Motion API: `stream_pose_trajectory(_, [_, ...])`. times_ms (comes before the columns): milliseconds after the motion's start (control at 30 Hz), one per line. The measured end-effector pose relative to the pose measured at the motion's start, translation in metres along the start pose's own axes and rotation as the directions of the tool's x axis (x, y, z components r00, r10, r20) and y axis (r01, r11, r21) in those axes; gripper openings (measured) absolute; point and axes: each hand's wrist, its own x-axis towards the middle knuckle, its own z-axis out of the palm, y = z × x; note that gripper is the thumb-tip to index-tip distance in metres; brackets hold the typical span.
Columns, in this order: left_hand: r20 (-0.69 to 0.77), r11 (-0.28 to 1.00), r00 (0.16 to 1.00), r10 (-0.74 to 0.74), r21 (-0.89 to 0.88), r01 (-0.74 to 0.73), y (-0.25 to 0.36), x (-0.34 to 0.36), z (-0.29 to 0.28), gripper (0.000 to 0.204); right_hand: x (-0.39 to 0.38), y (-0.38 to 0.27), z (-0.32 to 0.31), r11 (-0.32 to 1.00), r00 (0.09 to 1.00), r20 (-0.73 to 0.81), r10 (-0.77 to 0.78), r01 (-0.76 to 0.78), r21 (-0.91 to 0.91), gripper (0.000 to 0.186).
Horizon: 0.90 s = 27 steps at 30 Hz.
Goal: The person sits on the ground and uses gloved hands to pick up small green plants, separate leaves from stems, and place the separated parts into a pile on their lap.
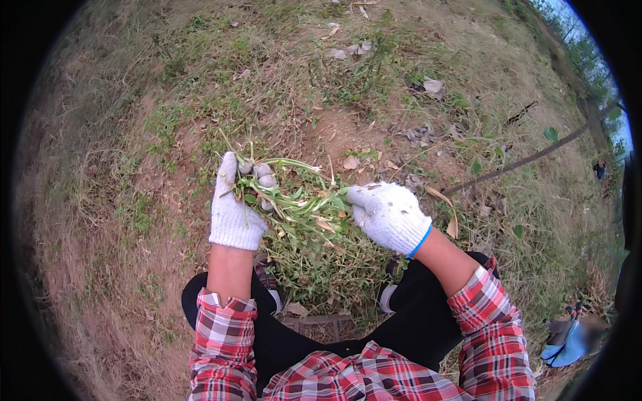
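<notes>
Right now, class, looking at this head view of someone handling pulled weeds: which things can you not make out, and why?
- Left hand fingertips: hidden in the bunch of green weeds.
- Right hand fingertips: buried in the same bunch.
- Crate under the weed pile: mostly covered, only a bit of rim shows.
- Blue thing, lower right: blurred and at the picture's rim.

No package, label, sign or screen shows anywhere around the heap of pulled weeds [314,254] on the ground. Nothing printed or lit lies near it, beside it or beyond it on the grass.
</notes>
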Motion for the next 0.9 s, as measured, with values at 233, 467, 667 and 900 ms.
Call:
stream_pose_trajectory(233, [-0.09,0.997,0.993,0.072,0.024,-0.07,0.001,0.0,0.001,0.035,0.001,0.002,-0.004,0.991,0.994,-0.011,0.11,-0.111,-0.077,0.016])
stream_pose_trajectory(467, [-0.141,0.988,0.978,0.152,0.015,-0.151,0.009,0.002,-0.005,0.034,-0.018,0.026,0.001,0.969,0.954,0.288,0.085,-0.011,-0.248,0.019])
stream_pose_trajectory(667, [-0.139,0.982,0.973,0.183,0.063,-0.176,0.008,0.004,-0.009,0.035,-0.006,0.014,-0.006,0.99,0.989,0.14,0.039,-0.018,-0.143,0.018])
stream_pose_trajectory(900, [-0.117,0.989,0.982,0.146,0.031,-0.144,0.01,0.007,-0.012,0.036,-0.003,0.011,-0.01,0.997,0.998,0.011,0.069,-0.07,0.021,0.025])
